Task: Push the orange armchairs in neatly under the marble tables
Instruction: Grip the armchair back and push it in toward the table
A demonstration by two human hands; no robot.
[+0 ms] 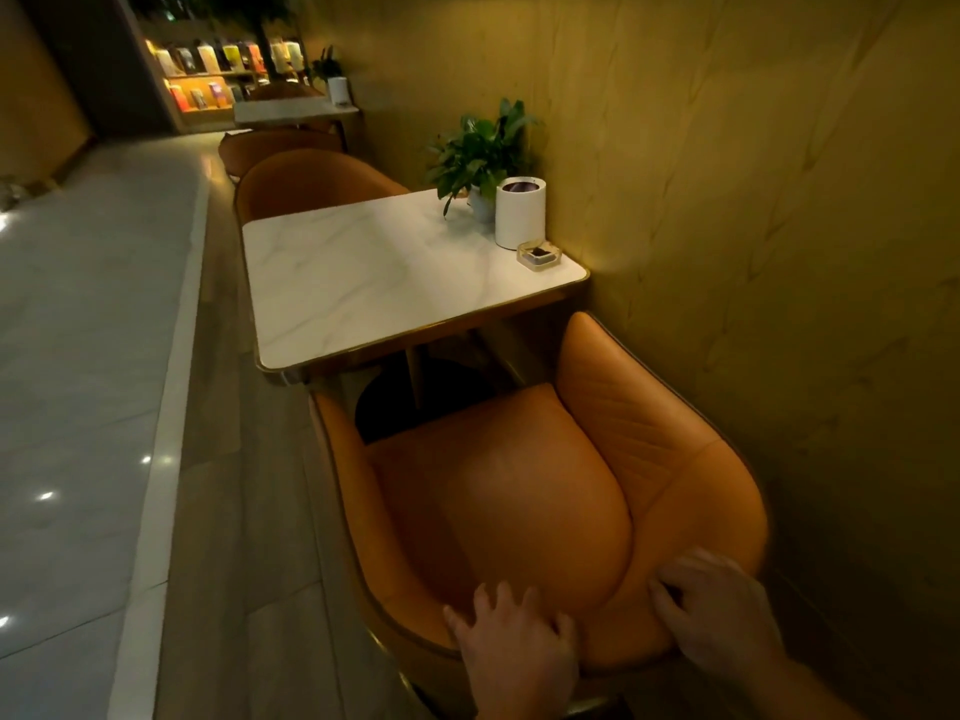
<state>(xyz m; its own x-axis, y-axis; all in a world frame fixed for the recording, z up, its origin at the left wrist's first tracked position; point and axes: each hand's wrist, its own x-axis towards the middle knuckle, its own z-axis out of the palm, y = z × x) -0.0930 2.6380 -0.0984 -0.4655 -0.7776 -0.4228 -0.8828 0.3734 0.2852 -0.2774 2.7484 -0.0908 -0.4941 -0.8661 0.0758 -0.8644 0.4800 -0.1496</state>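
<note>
The nearest orange armchair (524,491) sits at about five o'clock in the view, its open front facing the marble table (384,267) at twelve o'clock, with only its arm tips reaching the table's near edge. The left hand (511,646) lies on the chair's back rim with fingers spread, and the right hand (719,605) curls over the rim at its three o'clock side. On the table's far right corner stand a potted plant (480,153), a white canister (519,213) and a small glass tray (539,254). A second armchair (311,181) sits beyond, beside the wall (753,174).
</note>
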